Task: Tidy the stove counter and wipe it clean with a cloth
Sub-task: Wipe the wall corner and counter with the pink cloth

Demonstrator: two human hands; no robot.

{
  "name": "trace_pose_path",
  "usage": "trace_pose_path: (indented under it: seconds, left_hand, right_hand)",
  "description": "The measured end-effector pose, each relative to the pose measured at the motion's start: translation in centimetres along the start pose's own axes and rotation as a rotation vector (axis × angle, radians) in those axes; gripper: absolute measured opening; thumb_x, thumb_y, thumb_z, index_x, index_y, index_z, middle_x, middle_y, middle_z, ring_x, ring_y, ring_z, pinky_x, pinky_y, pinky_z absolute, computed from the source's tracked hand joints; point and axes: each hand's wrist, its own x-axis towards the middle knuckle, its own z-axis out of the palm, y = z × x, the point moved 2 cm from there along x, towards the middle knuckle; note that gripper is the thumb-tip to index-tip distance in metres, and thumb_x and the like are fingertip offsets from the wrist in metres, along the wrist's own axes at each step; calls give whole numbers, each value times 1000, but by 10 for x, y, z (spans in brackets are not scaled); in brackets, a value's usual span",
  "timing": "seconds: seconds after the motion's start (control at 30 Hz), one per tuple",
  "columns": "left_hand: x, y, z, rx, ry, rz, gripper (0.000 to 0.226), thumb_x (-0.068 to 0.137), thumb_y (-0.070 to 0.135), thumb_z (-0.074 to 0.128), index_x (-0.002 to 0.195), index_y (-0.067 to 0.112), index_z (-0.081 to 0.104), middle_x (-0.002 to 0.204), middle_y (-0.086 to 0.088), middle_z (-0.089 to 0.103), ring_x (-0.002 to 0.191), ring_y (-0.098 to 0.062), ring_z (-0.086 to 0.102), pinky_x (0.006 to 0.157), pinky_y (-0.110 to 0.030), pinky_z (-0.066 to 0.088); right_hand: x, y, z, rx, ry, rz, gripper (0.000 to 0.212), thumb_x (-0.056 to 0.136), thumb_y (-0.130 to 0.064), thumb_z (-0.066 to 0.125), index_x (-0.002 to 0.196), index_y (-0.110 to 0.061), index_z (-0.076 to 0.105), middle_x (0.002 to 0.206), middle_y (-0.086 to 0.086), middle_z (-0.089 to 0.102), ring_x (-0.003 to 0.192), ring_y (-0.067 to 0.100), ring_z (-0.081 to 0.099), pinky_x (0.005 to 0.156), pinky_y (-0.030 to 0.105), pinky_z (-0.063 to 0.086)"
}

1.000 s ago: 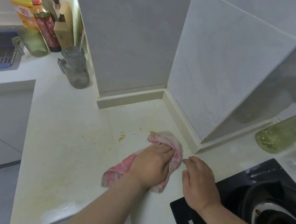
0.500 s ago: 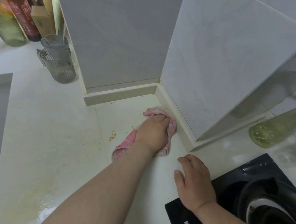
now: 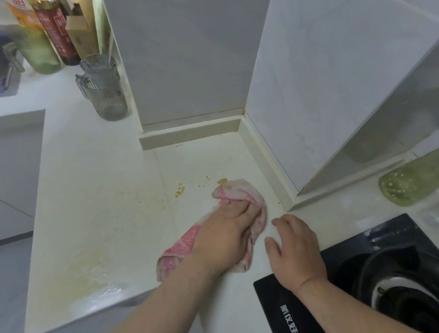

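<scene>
Counter: stretching, smeared, from near left to the far tiled corner.
Stove: sitting near right, running out of frame.
Cloth: lying bunched on the counter near the corner; likely handling soft, light, limp; best gripped at its bunched middle.
Left hand: curling fingers over the cloth, pressing down.
Right hand: resting loosely spread beside the cloth, holding nothing.
Crumbs: lying just left of the cloth; its middle is hiding under the hand.

The cloth lies on the counter, left of the stove.
</scene>
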Motion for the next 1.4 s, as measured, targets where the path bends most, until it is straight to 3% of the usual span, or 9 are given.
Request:
trace_pose_path:
  seconds: [0.2, 0.3, 0.47, 0.6, 0.7, 0.93, 1.07, 1.27, 1.4]
  left_hand:
    - [25, -13, 2, 10, -95, 63, 41, 87, 15, 49, 125, 8, 62, 118, -6, 66, 109, -21, 56, 101, -29, 35]
    - [58, -30, 8, 93, -125, -24, 53, 88, 22, 33, 133, 5, 56, 128, -11, 61, 118, -27, 54, 108, -36, 33]
    - [110, -41, 11, 257, -225, -215, 61, 96, 26, 35, 151, 4, 20, 156, -13, 26, 144, -26, 22, 120, -38, 8]
    - [142, -54, 12, 262, -244, -364, 63, 97, 30, 25, 152, 0, 13, 160, -15, 16, 147, -28, 12, 121, -42, 5]
    - [158, -65, 1, 270, -303, -401, 67, 97, 33, 27, 152, 0, 8, 161, -15, 8, 149, -27, 6, 121, -41, 2]
    - [151, -75, -12, 233, -199, -362, 62, 97, 35, 28, 151, 5, 23, 158, -12, 25, 145, -24, 21, 120, -36, 11]
    - [131, -70, -23, 216, -232, -329, 66, 96, 38, 35, 152, 6, 20, 159, -10, 21, 147, -22, 17, 119, -32, 8]
    - [93, -79, -29, 317, -220, -351, 67, 99, 41, 30, 153, 4, 15, 160, -12, 18, 147, -24, 15, 120, -34, 7]
    - [82, -89, -29, 319, -172, -376, 65, 100, 40, 26, 153, 4, 14, 160, -12, 17, 147, -24, 15, 120, -34, 7]
  right_hand:
    - [0, 0, -1, -6, -17, -3, 53, 85, -45, 32, 119, -16, 60, 121, -1, 55, 118, 20, 50, 105, 41, 42]
    - [0, 0, -2, -9, -2, -9, 50, 85, -45, 35, 117, -17, 61, 119, -1, 55, 115, 20, 51, 102, 39, 43]
    - [1, 3, 1, -13, 10, -22, 47, 85, -45, 37, 115, -18, 61, 117, -1, 57, 111, 21, 54, 95, 40, 47]
    - [1, 7, 6, -11, -10, -9, 53, 85, -48, 34, 120, -19, 60, 125, -2, 55, 120, 19, 51, 101, 40, 43]
    - [1, 8, 7, -10, 21, -10, 49, 84, -45, 38, 116, -18, 63, 120, -1, 59, 113, 20, 56, 94, 39, 45]
    - [2, 6, 7, -31, 10, -15, 54, 83, -51, 37, 121, -18, 60, 124, -1, 55, 119, 20, 50, 102, 39, 41]
    - [2, 4, 5, -47, -11, -18, 54, 83, -51, 37, 122, -19, 58, 123, -3, 53, 118, 19, 49, 103, 37, 40]
    - [5, -9, 0, -136, -3, -94, 39, 77, -24, 64, 113, -10, 60, 111, 6, 60, 103, 26, 60, 90, 39, 52]
    - [49, -41, 10, -26, 29, -259, 51, 82, -16, 55, 131, -3, 55, 135, 14, 56, 126, 28, 54, 104, 39, 46]
